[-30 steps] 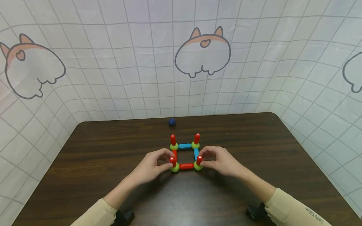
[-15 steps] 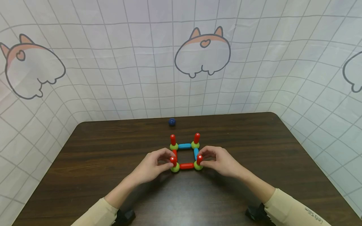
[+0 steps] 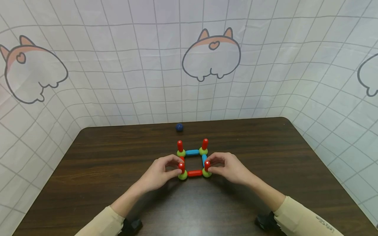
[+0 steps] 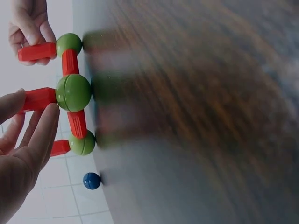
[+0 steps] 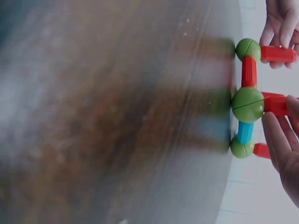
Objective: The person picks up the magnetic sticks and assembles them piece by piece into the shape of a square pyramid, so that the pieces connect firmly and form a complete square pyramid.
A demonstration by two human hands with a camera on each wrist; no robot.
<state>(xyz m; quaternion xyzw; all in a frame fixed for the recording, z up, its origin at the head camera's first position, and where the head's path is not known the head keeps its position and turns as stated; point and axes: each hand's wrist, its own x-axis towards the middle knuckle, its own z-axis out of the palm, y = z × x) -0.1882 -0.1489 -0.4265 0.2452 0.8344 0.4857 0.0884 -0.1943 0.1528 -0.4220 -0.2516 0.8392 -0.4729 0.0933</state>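
A square frame of magnetic building rods and green balls lies on the dark wooden table [image 3: 118, 144]. Its sides are two blue rods [image 3: 192, 152] and two red rods [image 3: 195, 173]. From each corner ball a red rod stands up. My left hand [image 3: 156, 173] pinches the front-left upright rod [image 4: 39, 99] between thumb and fingers, just above its green ball [image 4: 74, 93]. On the other side, my right hand [image 3: 231, 168] pinches the front-right upright rod [image 5: 275, 105] above its ball [image 5: 247, 105]. Both far upright rods [image 3: 205, 144] stand untouched.
Behind the frame, near the table's back edge, sits a dark blue ball [image 3: 179, 127]. A white grid-patterned curtain [image 3: 141, 82] with cartoon animals hangs around the back and sides of the table.
The tops of the two front upright rods have shifted slightly toward each other, with the fingers still on them. The rest of the frame has barely moved.
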